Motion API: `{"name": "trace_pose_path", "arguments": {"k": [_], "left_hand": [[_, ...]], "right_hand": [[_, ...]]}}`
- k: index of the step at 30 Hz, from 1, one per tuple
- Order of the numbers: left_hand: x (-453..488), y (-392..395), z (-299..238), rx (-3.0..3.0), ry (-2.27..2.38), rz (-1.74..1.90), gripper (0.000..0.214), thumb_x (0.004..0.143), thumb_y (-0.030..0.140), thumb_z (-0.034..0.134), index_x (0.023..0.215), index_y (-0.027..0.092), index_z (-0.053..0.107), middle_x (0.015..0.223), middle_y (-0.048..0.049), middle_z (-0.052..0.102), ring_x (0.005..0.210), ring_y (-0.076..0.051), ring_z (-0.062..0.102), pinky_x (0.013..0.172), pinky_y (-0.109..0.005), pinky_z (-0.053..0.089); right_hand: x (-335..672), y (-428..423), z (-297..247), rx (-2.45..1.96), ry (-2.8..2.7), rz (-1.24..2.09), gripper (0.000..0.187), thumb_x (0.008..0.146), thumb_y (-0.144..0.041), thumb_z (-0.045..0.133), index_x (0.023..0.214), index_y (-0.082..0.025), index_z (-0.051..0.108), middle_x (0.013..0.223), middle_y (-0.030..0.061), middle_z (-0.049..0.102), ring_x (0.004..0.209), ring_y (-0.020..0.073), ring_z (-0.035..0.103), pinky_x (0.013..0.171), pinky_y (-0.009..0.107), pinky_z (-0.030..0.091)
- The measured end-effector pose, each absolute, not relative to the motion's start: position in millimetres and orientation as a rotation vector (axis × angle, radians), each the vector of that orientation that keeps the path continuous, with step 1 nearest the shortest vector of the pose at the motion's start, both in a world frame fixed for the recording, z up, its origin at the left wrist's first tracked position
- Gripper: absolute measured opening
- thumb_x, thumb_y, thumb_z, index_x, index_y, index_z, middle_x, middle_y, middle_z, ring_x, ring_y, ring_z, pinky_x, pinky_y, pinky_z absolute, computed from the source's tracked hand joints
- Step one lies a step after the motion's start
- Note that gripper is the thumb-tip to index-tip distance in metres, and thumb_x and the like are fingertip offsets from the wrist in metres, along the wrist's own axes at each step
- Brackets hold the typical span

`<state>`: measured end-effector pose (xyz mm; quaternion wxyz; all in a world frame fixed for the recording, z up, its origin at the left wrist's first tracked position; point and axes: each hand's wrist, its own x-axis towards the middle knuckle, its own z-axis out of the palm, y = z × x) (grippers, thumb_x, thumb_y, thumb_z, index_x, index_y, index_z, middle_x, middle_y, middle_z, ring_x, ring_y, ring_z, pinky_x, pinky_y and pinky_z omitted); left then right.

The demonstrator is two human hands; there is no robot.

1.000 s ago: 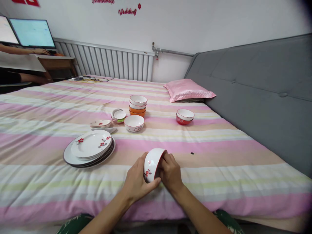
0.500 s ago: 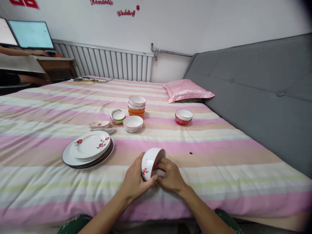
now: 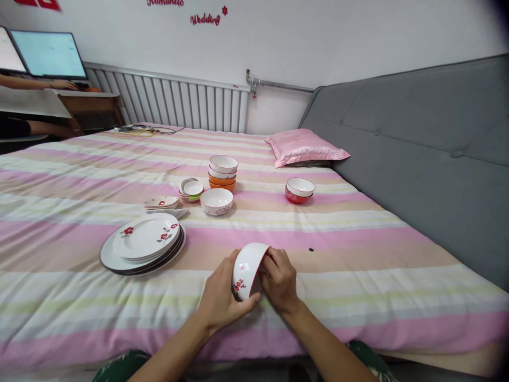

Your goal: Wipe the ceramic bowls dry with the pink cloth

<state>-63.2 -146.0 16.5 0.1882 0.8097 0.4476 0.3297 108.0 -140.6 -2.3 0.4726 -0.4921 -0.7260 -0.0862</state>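
Observation:
A white bowl (image 3: 247, 269) with a red rim and red blossoms is tipped on its side just above the bed's near part, its mouth facing right. My left hand (image 3: 222, 294) grips it from the left, thumb by the lower rim and fingers behind the outer wall. My right hand (image 3: 279, 278) is closed at the bowl's mouth, its fingertips hidden inside by the rim. Whether those fingers hold anything cannot be made out. Farther back stands another white bowl (image 3: 217, 201) with a red rim, in front of a stack of white and orange bowls (image 3: 222, 174).
Left lies a stack of plates (image 3: 147, 236), with small oblong dishes (image 3: 161, 202) and small round dishes (image 3: 193, 188) behind. Two nested bowls (image 3: 299, 191) stand right. A pink pillow (image 3: 306, 147) rests near the grey headboard (image 3: 417, 116). A person's hand (image 3: 63, 85) is at the desk.
My right hand has shifted up along the bowl's rim and curled tighter. The bowl has turned slightly, so less of its inside shows. My left hand keeps its grip.

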Motion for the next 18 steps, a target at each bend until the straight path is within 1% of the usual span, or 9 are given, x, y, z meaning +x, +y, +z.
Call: {"name": "trace_pose_path", "arguments": {"k": [4,9,15,18], "left_hand": [[-63.3,-145.8,16.5,2.282,1.263,0.933,0.082,0.071,0.047,0.064,0.137,0.011,0.029,0.132,-0.0221,0.052,0.121,-0.035,0.053,0.099,-0.05,0.044],[-63.5,-144.7,14.5,2.271,1.269,0.932,0.083,0.071,0.048,0.064,0.136,0.011,0.029,0.132,-0.0227,0.052,0.12,-0.035,0.053,0.099,-0.05,0.045],[-63.5,-144.6,13.9,2.259,1.281,0.933,0.081,0.072,0.047,0.063,0.136,0.009,0.03,0.131,-0.0232,0.053,0.12,-0.035,0.053,0.1,-0.049,0.044],[-63.6,-144.4,12.5,2.253,1.3,0.935,0.081,0.072,0.046,0.062,0.136,0.009,0.031,0.132,-0.023,0.052,0.121,-0.035,0.053,0.1,-0.05,0.044]], "right_hand": [[103.9,-138.7,-10.1,-1.311,-1.796,-0.088,0.035,0.071,-0.004,0.047,0.099,-0.015,0.065,0.091,0.0094,0.061,0.083,0.0237,0.051,0.068,0.034,0.046],[103.9,-139.5,-8.1,-1.364,-1.81,0.087,0.036,0.068,-0.008,0.052,0.1,-0.017,0.065,0.091,0.0081,0.063,0.083,0.024,0.052,0.068,0.033,0.045],[103.9,-141.8,-6.6,-1.337,-1.855,0.251,0.04,0.064,-0.01,0.051,0.101,-0.018,0.065,0.098,0.0081,0.067,0.093,0.0252,0.056,0.075,0.033,0.047],[103.1,-143.9,-7.3,-1.25,-1.93,0.334,0.043,0.065,-0.015,0.05,0.105,-0.02,0.066,0.104,0.0075,0.068,0.098,0.0255,0.057,0.079,0.034,0.047]]}}
